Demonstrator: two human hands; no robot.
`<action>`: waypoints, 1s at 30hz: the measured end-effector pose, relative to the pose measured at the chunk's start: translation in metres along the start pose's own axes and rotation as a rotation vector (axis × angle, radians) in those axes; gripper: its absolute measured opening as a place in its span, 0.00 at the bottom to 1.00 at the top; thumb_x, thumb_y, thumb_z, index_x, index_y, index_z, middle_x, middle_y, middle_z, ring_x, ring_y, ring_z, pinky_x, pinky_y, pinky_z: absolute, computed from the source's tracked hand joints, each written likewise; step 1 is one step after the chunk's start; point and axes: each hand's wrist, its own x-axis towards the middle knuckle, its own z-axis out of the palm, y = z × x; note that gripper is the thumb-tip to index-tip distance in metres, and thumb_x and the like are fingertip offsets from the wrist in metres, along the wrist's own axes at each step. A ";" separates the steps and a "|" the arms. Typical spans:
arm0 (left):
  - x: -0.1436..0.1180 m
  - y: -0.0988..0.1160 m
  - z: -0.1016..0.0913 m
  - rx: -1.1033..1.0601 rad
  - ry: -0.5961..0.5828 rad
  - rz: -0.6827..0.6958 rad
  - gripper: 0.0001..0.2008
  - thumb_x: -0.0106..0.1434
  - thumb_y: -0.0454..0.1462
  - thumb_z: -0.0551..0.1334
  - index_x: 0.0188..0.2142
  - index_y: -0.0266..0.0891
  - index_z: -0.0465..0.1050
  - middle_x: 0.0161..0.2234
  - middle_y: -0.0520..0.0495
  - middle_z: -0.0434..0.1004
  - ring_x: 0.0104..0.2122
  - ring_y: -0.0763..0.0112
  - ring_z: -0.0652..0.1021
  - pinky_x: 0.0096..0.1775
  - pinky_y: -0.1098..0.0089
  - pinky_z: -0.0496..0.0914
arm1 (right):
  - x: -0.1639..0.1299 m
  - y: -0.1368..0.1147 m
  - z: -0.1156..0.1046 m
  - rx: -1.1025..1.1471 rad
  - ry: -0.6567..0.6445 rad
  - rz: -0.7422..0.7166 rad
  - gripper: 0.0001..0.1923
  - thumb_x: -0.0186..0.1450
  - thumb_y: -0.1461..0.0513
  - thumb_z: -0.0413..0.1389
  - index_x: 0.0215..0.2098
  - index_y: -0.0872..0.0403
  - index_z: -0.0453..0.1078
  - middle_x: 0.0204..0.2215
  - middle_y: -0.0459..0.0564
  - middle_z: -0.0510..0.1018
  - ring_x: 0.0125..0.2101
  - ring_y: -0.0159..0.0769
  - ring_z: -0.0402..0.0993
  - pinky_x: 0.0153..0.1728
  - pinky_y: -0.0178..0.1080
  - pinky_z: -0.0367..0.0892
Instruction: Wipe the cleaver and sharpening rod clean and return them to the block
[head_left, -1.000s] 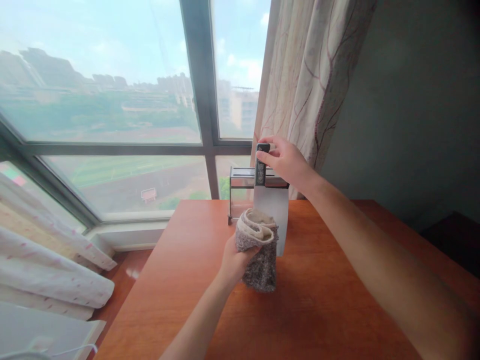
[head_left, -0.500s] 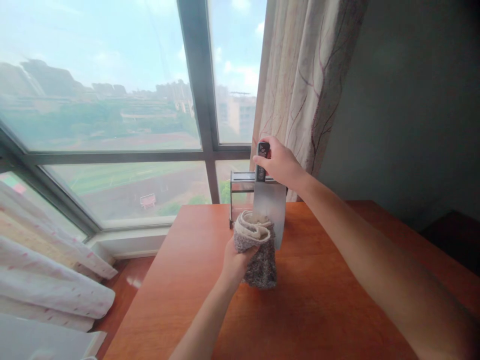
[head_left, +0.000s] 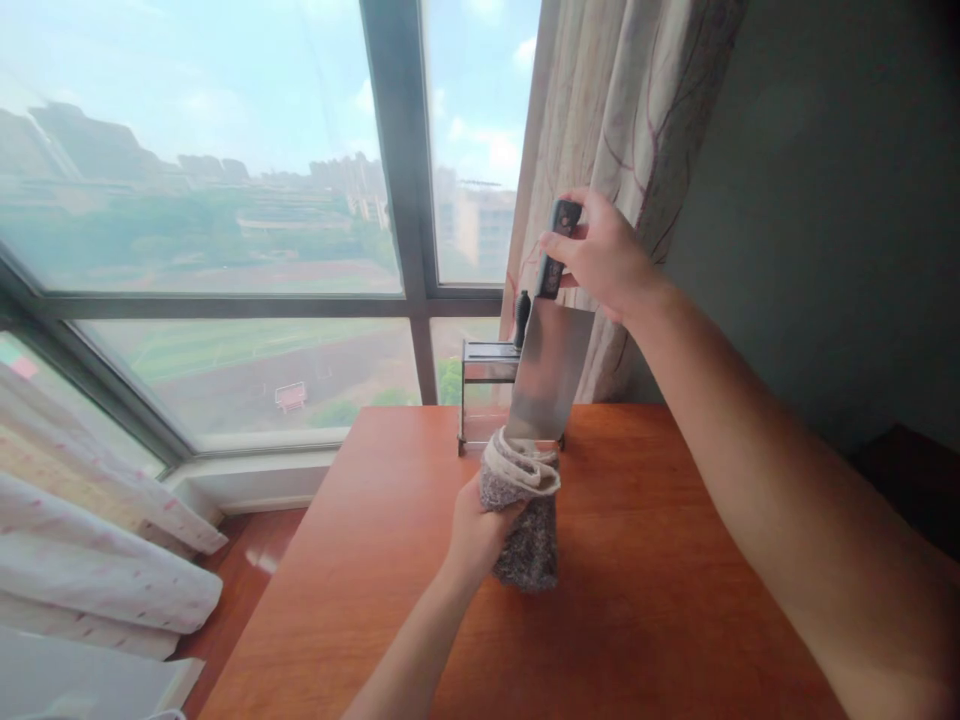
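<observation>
Clamped on the cleaver's [head_left: 547, 372] dark handle, the right hand [head_left: 604, 262] hangs the blade upright, its lower edge touching the folded cloth [head_left: 523, 510] that the left hand [head_left: 476, 530] grips closed at 7 o'clock, above the bench [head_left: 637, 600]. Should the cloth slip, the edge could nick those fingers. A knife rack [head_left: 486, 375] stands at 11 o'clock.
</observation>
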 end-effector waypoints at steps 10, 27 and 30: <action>0.004 -0.029 -0.010 0.030 0.114 -0.244 0.18 0.48 0.38 0.67 0.40 0.34 0.74 0.35 0.44 0.80 0.36 0.56 0.78 0.40 0.63 0.70 | 0.048 -0.029 0.005 -0.025 0.171 -0.130 0.20 0.61 0.67 0.53 0.50 0.51 0.55 0.44 0.50 0.71 0.45 0.37 0.68 0.47 0.44 0.68; 0.005 -0.036 -0.015 -0.021 0.125 -0.260 0.20 0.46 0.38 0.69 0.40 0.33 0.74 0.33 0.43 0.80 0.33 0.57 0.78 0.37 0.64 0.71 | 0.063 -0.039 0.049 -0.190 0.054 -0.157 0.21 0.63 0.67 0.55 0.52 0.52 0.55 0.39 0.46 0.71 0.34 0.31 0.67 0.40 0.35 0.62; 0.005 -0.038 -0.015 -0.012 0.126 -0.258 0.20 0.47 0.38 0.69 0.40 0.33 0.74 0.33 0.43 0.79 0.33 0.58 0.78 0.37 0.65 0.71 | 0.061 -0.043 0.051 -0.229 0.060 -0.187 0.21 0.62 0.65 0.55 0.52 0.52 0.55 0.38 0.47 0.72 0.34 0.32 0.66 0.38 0.35 0.61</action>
